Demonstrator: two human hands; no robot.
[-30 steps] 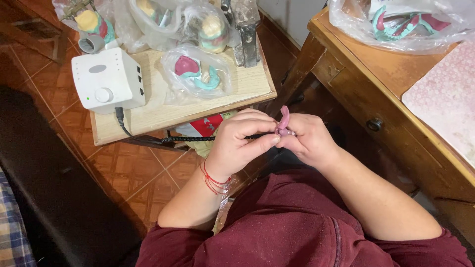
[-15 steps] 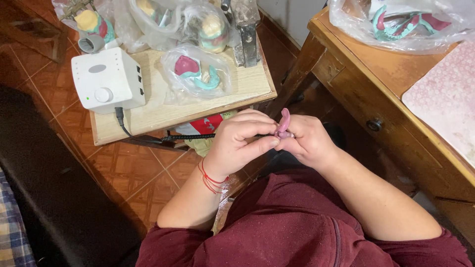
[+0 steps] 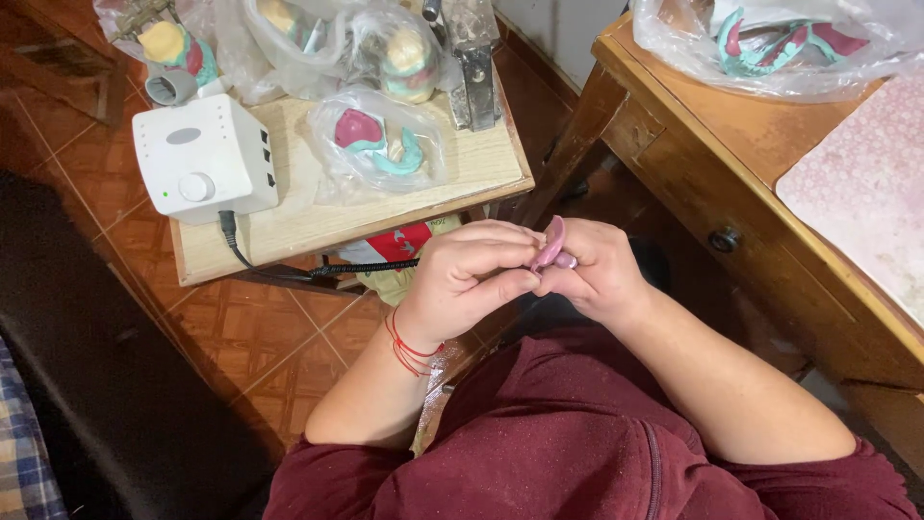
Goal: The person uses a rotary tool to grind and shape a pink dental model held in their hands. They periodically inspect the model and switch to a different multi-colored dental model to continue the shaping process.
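My left hand (image 3: 472, 277) and my right hand (image 3: 595, 272) meet in front of my chest, above my lap. Between them stands a small curved pink piece (image 3: 552, 241), pinched by the fingers of both hands. A black coiled cord (image 3: 361, 269) runs from the white control box (image 3: 204, 158) toward my left hand, which seems to grip a slim tool hidden under its fingers. Red thread bracelets circle my left wrist. I wear a dark red shirt.
A low wooden stand (image 3: 462, 173) holds the white box and clear bags of pink and teal dental casts (image 3: 377, 143). A wooden table with a drawer knob (image 3: 724, 239) stands right, bearing a bagged cast (image 3: 770, 39) and a pink mat (image 3: 866, 183). Tiled floor lies below.
The hands have stayed in place. The pink piece has tilted slightly between the fingers; nothing was picked up or let go.
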